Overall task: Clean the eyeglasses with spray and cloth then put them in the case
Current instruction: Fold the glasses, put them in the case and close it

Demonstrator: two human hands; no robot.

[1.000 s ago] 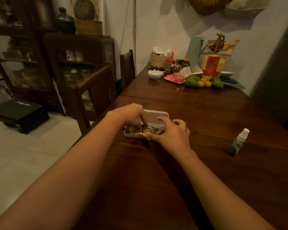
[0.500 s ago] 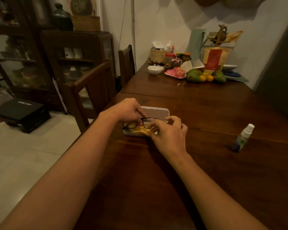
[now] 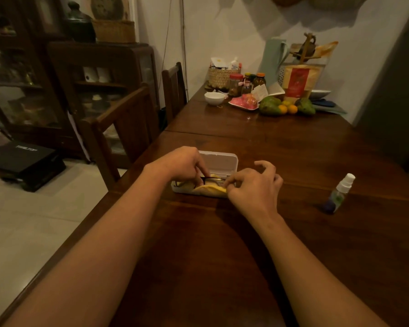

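A white glasses case [image 3: 219, 161] lies open on the dark wooden table [image 3: 257, 232], its lid tilted back. Black-framed eyeglasses [image 3: 210, 178] sit in its tray with a yellow cloth [image 3: 210, 189] draped over the front edge. My left hand [image 3: 184, 165] curls its fingers down onto the left end of the frame inside the case. At the right end, my right hand [image 3: 253, 185] pinches the cloth and frame with thumb and forefinger, other fingers raised. A small spray bottle [image 3: 339, 195] with a white nozzle stands upright to the right, apart from both hands.
Jars, a basket [image 3: 220, 77], a white bowl [image 3: 214, 97], a pink plate and fruit [image 3: 270, 106] crowd the table's far end. Wooden chairs [image 3: 125, 123] stand along the left edge, with a cabinet behind and a black box [image 3: 21, 161] on the floor.
The glasses, held just above the tray half a second ago, now sit lower inside the case. The yellow cloth has been pulled forward over the front edge by my right hand.
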